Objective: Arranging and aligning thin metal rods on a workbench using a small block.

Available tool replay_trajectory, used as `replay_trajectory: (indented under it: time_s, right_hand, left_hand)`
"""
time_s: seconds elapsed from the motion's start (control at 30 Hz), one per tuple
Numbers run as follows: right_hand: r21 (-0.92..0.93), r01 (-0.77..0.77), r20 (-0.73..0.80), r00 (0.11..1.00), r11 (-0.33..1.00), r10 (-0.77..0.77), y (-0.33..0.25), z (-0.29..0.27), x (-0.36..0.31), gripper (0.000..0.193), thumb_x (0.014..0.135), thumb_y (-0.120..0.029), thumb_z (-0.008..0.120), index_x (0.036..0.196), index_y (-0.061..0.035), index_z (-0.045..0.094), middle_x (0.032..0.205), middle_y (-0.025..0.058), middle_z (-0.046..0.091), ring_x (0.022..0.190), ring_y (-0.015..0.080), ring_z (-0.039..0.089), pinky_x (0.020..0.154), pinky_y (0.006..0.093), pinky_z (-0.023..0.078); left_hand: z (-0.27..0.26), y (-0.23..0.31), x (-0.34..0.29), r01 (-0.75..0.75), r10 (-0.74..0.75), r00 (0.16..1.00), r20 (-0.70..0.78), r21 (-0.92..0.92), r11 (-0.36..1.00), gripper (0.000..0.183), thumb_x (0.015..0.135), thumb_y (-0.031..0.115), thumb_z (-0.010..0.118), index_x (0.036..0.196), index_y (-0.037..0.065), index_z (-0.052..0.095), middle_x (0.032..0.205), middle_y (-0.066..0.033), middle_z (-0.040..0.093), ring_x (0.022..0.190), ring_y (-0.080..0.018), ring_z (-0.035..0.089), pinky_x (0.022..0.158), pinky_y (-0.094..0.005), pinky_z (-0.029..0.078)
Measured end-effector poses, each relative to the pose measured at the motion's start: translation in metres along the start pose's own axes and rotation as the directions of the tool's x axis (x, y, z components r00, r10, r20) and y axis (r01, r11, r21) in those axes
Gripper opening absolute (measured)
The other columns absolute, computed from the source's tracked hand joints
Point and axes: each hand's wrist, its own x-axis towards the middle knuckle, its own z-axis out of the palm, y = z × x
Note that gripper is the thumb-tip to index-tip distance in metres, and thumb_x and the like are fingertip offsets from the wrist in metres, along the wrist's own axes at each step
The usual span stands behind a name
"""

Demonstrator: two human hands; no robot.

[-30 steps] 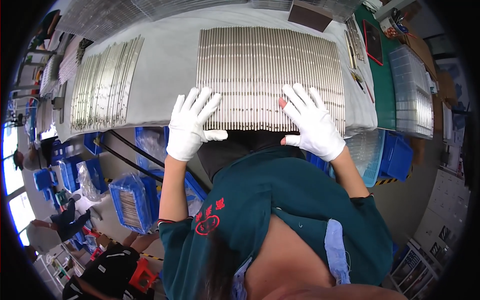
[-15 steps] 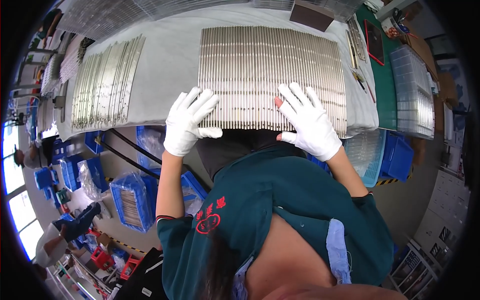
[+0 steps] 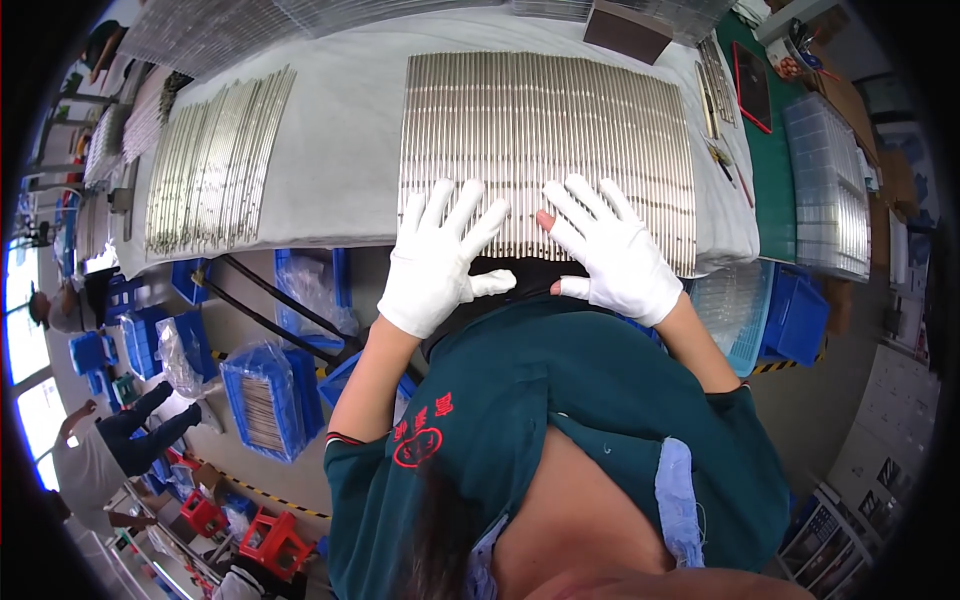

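Note:
A wide row of thin metal rods (image 3: 540,130) lies side by side on the white cloth in front of me. Both my hands wear white gloves. My left hand (image 3: 440,260) rests with spread fingers on the near ends of the rods, left of the middle. Flat on the same row, farther right, lies my right hand (image 3: 610,240), its fingers apart; the bare tips of its thumb and index finger poke out of the glove. Neither hand grips anything. A second, looser group of rods (image 3: 215,165) lies to the left.
Clear plastic trays (image 3: 215,35) line the far edge, with a brown box (image 3: 626,32) at the far right. Slim tools (image 3: 722,160) and a red-framed phone (image 3: 752,85) lie right. Blue crates (image 3: 265,400) stand on the floor at left, where another person (image 3: 95,460) is.
My left hand has moved right, from the row's left edge onto the rods. The right hand has shifted only slightly left. The person in the left background has changed posture.

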Motion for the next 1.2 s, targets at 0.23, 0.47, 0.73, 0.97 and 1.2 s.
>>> replay_trajectory:
  time_s: [0.23, 0.47, 0.73, 0.97, 1.2]
  right_hand:
    - [0.020, 0.013, -0.020, 1.000, 1.000, -0.012, 0.000, 0.001, -0.001, 0.085, 0.076, -0.047, 0.079, 0.147, -0.0100, 0.051, 0.158, 0.0162, 0.041, 0.148, 0.0363, 0.035, 0.124, 0.0529, 0.021]
    - [0.040, 0.025, -0.033, 0.999, 0.999, -0.024, 0.003, 0.005, -0.001, 0.085, 0.076, -0.047, 0.079, 0.147, -0.0114, 0.051, 0.158, 0.0162, 0.042, 0.148, 0.0367, 0.035, 0.124, 0.0535, 0.021]
    - [-0.007, 0.020, -0.032, 0.999, 1.000, -0.020, 0.001, 0.003, -0.001, 0.083, 0.079, -0.049, 0.077, 0.147, -0.0098, 0.050, 0.157, 0.0161, 0.043, 0.147, 0.0361, 0.036, 0.123, 0.0537, 0.022]
    - [0.111, -0.018, -0.059, 0.998, 0.994, 0.024, 0.002, -0.001, -0.005, 0.086, 0.082, -0.050, 0.073, 0.148, -0.0006, 0.046, 0.158, 0.0196, 0.040, 0.148, 0.0408, 0.033, 0.124, 0.0537, 0.019]
    - [-0.052, -0.096, 0.007, 0.995, 0.994, 0.097, 0.010, -0.003, -0.019, 0.091, 0.078, -0.051, 0.077, 0.151, -0.0054, 0.044, 0.161, 0.0169, 0.037, 0.151, 0.0372, 0.029, 0.124, 0.0543, 0.018]
  left_hand:
    - [0.003, 0.011, 0.003, 0.001, -0.001, 1.000, 0.005, -0.005, 1.000, 0.085, 0.072, 0.059, 0.077, 0.146, 0.025, 0.054, 0.145, -0.0102, 0.051, 0.133, -0.0385, 0.044, 0.112, -0.0570, 0.032]
    - [-0.005, -0.018, -0.019, 0.154, -0.156, 0.988, 0.012, 0.107, 0.982, 0.080, 0.074, 0.057, 0.078, 0.144, 0.026, 0.058, 0.146, -0.0123, 0.053, 0.134, -0.0399, 0.045, 0.113, -0.0597, 0.031]
    - [-0.011, -0.026, -0.030, 0.223, -0.222, 0.975, -0.032, 0.230, 0.947, 0.087, 0.072, 0.059, 0.078, 0.146, 0.019, 0.054, 0.147, -0.0165, 0.049, 0.136, -0.0406, 0.042, 0.112, -0.0561, 0.031]
    - [0.006, 0.034, 0.026, -0.062, 0.064, 0.998, 0.018, -0.078, 0.995, 0.092, 0.070, 0.057, 0.079, 0.144, 0.009, 0.051, 0.142, -0.0141, 0.050, 0.133, -0.0342, 0.044, 0.111, -0.0533, 0.033]
    - [0.002, 0.018, 0.015, -0.041, 0.042, 0.996, 0.081, -0.011, 0.999, 0.089, 0.075, 0.059, 0.076, 0.147, 0.013, 0.051, 0.149, -0.0143, 0.049, 0.138, -0.0340, 0.043, 0.113, -0.0563, 0.030]
